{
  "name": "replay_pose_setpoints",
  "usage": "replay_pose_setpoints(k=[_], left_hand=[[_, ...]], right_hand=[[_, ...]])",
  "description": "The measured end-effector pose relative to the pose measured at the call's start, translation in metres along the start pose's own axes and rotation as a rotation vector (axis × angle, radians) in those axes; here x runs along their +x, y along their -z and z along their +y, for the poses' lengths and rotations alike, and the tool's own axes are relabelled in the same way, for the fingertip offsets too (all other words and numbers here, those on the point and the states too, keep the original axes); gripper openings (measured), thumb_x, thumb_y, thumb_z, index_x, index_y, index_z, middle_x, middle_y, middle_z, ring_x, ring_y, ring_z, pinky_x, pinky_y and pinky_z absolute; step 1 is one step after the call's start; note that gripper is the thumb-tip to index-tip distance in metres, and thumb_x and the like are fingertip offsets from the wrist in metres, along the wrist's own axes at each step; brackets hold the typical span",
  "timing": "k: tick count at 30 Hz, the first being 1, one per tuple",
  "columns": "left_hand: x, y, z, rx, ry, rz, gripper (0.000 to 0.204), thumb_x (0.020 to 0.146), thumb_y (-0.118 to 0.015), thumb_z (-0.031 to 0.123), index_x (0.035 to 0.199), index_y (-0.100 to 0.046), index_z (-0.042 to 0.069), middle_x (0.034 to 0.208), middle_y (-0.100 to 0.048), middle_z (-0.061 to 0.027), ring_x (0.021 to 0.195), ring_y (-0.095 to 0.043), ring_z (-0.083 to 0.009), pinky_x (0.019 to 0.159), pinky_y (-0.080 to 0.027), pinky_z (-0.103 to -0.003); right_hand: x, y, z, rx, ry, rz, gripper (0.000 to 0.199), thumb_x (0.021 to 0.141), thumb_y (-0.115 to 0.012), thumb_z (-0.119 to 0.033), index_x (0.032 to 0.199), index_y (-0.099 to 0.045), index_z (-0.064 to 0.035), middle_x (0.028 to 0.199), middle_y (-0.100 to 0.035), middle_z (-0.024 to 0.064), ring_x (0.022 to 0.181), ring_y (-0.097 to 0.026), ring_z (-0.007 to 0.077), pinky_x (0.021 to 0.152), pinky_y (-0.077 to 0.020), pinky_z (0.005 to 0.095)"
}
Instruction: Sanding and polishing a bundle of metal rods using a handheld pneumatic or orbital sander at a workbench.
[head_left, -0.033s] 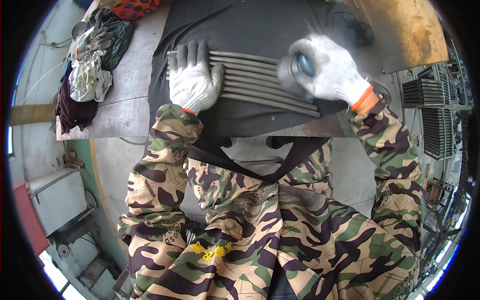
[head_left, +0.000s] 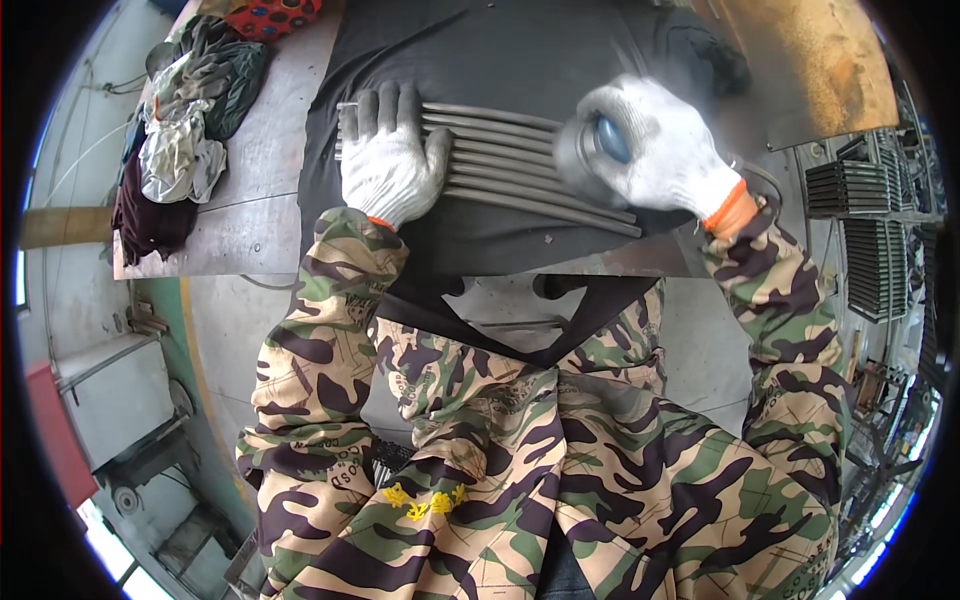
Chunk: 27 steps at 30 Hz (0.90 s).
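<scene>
A row of several grey metal rods (head_left: 510,167) lies side by side on a black cloth (head_left: 470,55) over the table. My left hand (head_left: 392,160), in a white glove with grey fingers, rests flat across their left ends, fingers stretched out. In a matching glove, my right hand (head_left: 665,150) is wrapped over a round, blue-topped tool that looks like a palm sander (head_left: 611,140). The sander is over the right part of the rods; its lower body is blurred, and whether it touches them is hard to tell.
Crumpled gloves and rags (head_left: 185,130) are heaped at the table's left, near a red patterned cloth (head_left: 272,18). A rust-stained board (head_left: 835,70) is at the far right. Beyond the table's right edge stand stacked dark metal parts (head_left: 873,265). A hose (head_left: 768,180) curves by my right wrist.
My right hand and the sander sit very slightly lower in the picture. My left hand stays flat on the rods.
</scene>
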<state>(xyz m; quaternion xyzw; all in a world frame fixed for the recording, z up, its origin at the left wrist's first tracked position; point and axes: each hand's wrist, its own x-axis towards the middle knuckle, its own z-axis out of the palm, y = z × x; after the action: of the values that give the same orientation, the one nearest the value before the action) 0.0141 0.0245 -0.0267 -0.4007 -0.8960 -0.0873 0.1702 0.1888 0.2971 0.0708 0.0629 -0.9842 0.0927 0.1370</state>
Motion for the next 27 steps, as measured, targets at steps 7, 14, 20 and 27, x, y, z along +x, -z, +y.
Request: replay_pose_setpoints(k=[7,14,20,27], left_hand=[[0.015,-0.011,0.005,-0.036,-0.045,0.078,0.061,0.094,-0.065,0.042,0.137,-0.059,-0.001,0.136,-0.06,-0.0204,0.131,-0.053,-0.0429,0.118,-0.036,-0.062],[0.019,0.019,-0.032,-0.082,-0.027,0.019,0.059,0.097,-0.068,0.044,0.137,-0.063,0.001,0.139,-0.061,-0.0168,0.133,-0.052,-0.0373,0.114,-0.038,-0.051],[0.024,0.012,-0.016,-0.091,0.032,0.005,0.062,0.098,-0.064,0.044,0.14,-0.061,-0.002,0.145,-0.062,-0.0197,0.14,-0.051,-0.0381,0.121,-0.034,-0.054],[0.022,0.002,-0.011,-0.192,0.118,0.124,0.06,0.09,-0.071,0.041,0.133,-0.065,-0.002,0.139,-0.063,-0.0182,0.136,-0.053,-0.0381,0.119,-0.036,-0.054]], right_hand=[[0.016,-0.009,0.002,-0.054,-0.048,-0.012,0.035,0.081,-0.081,-0.022,0.113,-0.07,-0.0149,0.105,-0.07,0.01,0.1,-0.071,0.0335,0.087,-0.0601,0.043],[0.036,-0.009,-0.027,0.062,0.011,-0.008,0.024,0.088,-0.075,-0.027,0.11,-0.073,-0.0165,0.102,-0.07,0.0098,0.097,-0.069,0.033,0.086,-0.0593,0.0442],[0.051,-0.014,-0.04,0.025,0.062,0.019,0.033,0.083,-0.08,-0.026,0.114,-0.071,-0.016,0.105,-0.071,0.0099,0.098,-0.07,0.0343,0.088,-0.0593,0.0443],[0.061,-0.018,-0.036,0.042,0.129,-0.01,0.039,0.079,-0.083,-0.023,0.115,-0.071,-0.0149,0.105,-0.071,0.0095,0.098,-0.07,0.0353,0.089,-0.0593,0.0444]])
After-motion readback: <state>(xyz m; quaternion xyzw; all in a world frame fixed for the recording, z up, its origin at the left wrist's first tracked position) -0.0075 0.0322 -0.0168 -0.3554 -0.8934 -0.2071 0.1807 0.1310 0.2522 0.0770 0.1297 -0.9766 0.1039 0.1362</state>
